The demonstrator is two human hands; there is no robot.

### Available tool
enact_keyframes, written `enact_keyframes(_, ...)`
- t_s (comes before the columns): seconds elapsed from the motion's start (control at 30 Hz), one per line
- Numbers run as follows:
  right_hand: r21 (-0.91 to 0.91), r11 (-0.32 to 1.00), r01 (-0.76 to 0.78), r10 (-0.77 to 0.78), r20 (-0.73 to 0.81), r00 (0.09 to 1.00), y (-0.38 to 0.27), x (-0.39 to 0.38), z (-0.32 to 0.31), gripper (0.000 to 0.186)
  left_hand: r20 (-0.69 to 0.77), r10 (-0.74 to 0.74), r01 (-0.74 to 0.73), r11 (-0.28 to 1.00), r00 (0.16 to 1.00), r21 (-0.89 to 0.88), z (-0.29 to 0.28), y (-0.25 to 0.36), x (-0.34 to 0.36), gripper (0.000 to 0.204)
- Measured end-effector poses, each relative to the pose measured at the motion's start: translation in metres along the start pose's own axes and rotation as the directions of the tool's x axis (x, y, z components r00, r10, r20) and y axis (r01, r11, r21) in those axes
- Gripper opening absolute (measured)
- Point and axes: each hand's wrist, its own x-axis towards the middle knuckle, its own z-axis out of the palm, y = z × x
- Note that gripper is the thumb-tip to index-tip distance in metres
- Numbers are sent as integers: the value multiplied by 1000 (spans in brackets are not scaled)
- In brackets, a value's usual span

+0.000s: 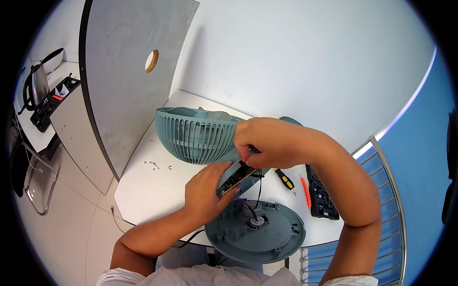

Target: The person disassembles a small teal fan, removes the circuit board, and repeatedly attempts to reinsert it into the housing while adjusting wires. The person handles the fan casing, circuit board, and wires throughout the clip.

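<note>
Left hand (205,188) has a firm grip on a blue-green housing (231,173), thumb under, fingers over, with a circuit board (240,181) showing inside. Right hand (260,143) has its fingertips bunched at the housing's 1 o'clock end; can't tell if they're actually pinching anything. Going off the housing, the round base (282,232) lies around 5 o'clock, slatted fan cage (195,140) between 10 and 11, loose screws (153,165) at 9, yellow-and-black screwdriver (285,179) and open black tool case (323,200) roughly at 3.
</note>
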Motion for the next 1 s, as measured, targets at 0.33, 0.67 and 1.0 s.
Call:
enact_keyframes(0.33, -180, 951, 250, -284, -204, 937, 18, -5, 16, 11, -3, -10, 10, 1000, 1000, 13, 0, 1, 3, 54)
enact_keyframes(0.67, -485, 811, 327, -482, -235, 844, 18, -6, 17, 10, 7, -37, 36, 999, 999, 20, 1, 1, 1, 55)
enact_keyframes(1.0, -439, 818, 371, -529, -324, 784, 29, -9, 23, 17, 17, -15, 15, 1000, 1000, 12, 1, -1, 1, 56)
